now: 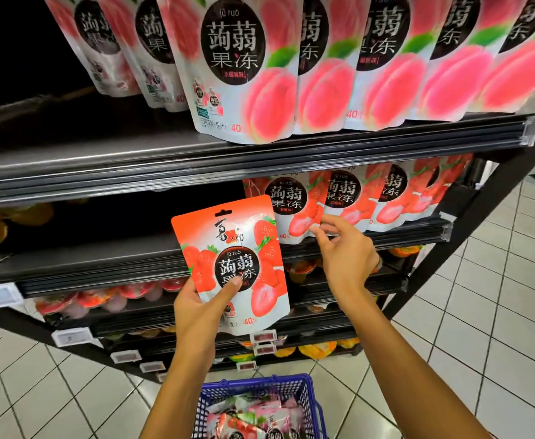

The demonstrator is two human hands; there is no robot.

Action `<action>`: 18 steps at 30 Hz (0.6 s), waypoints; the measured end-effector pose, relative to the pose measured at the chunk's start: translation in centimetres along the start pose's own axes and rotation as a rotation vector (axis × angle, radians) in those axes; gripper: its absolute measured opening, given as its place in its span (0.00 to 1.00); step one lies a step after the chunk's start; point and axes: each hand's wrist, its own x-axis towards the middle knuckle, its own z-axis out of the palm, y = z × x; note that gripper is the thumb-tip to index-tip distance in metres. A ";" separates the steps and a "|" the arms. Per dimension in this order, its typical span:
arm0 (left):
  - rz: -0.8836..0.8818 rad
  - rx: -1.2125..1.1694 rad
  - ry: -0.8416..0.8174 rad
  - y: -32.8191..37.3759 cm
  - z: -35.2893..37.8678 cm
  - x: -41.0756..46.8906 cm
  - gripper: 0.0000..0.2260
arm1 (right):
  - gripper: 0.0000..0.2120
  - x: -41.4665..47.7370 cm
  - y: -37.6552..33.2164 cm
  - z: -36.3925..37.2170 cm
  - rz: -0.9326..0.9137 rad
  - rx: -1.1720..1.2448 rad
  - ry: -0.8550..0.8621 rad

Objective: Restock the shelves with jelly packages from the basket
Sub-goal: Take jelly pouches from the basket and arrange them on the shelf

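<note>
My left hand [201, 307] grips a red-and-white strawberry jelly package [232, 264] by its lower left, upright in front of the second shelf [101, 261]. My right hand [343, 251] reaches to the row of strawberry jelly packages [351, 198] standing on that shelf, its fingertips pinching the bottom edge of the leftmost one. A blue basket [259, 394] with more jelly packages sits on the floor below, between my forearms.
Peach jelly packages [247, 68] fill the top shelf [259, 153]. The left part of the second shelf is dark and bare. Lower shelves hold jelly cups [101, 299] and price tags. White tiled floor [481, 312] lies to the right of the rack.
</note>
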 end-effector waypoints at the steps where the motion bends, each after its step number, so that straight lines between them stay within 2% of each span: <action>1: 0.001 -0.002 -0.002 0.1 0.1 0.0 0.15 | 0.10 -0.1 0.2 0.0 0.002 -0.003 0.011; 9: 0.009 -0.011 0.002 0.2 0.7 0.0 0.11 | 0.11 -0.1 1.3 -0.1 0.053 0.071 0.004; 13: 0.009 -0.005 -0.015 0.4 1.1 -0.2 0.13 | 0.10 -0.1 0.8 -1.3 0.079 0.087 0.001; 15: 0.010 0.012 -0.027 0.6 1.2 -0.2 0.14 | 0.09 -0.7 0.4 -2.1 0.044 0.181 -0.019; 16: 0.012 0.020 -0.036 0.8 1.2 -0.2 0.15 | 0.08 -1.1 0.1 -2.3 0.006 0.284 -0.096; 18: 0.023 0.030 -0.062 1.1 1.4 0.0 0.16 | 0.08 -2.4 -1.2 -2.8 0.001 0.526 -0.440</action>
